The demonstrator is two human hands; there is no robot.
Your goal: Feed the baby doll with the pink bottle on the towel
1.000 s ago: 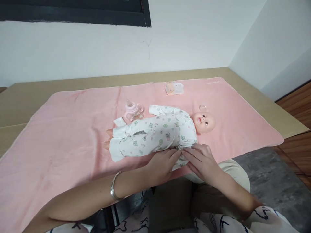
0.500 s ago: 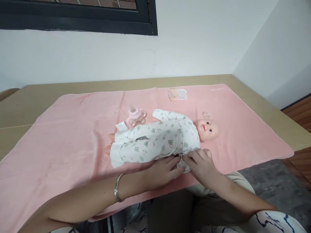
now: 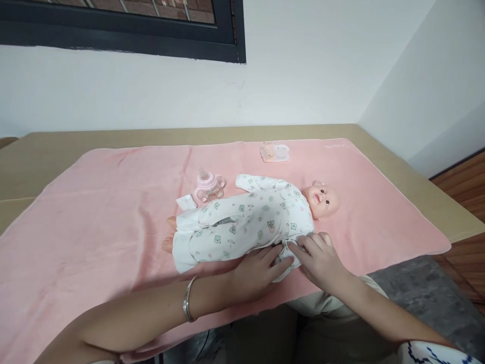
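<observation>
A baby doll (image 3: 321, 201) lies on its back, its head to the right and its bare feet to the left. It wears a white romper (image 3: 250, 217) printed with small animals. At the near side of its body, my left hand (image 3: 261, 270) pinches the fabric by the near sleeve. Just to the right, my right hand (image 3: 320, 260) grips the same bit of cloth, fingers bent. The doll's near hand does not show. Its far sleeve (image 3: 255, 182) stretches out toward the wall.
Beneath the doll spreads a pink blanket (image 3: 102, 217) on a wooden table (image 3: 56, 151). Beyond the legs are a pink baby bottle (image 3: 209, 186) with handles and a folded white cloth piece (image 3: 186, 202). A small clear packet (image 3: 275, 152) lies near the blanket's far edge.
The camera view has shifted slightly. Both hands stay at the near sleeve, and the cloth between them has been shifted a little. The doll lies as before.
</observation>
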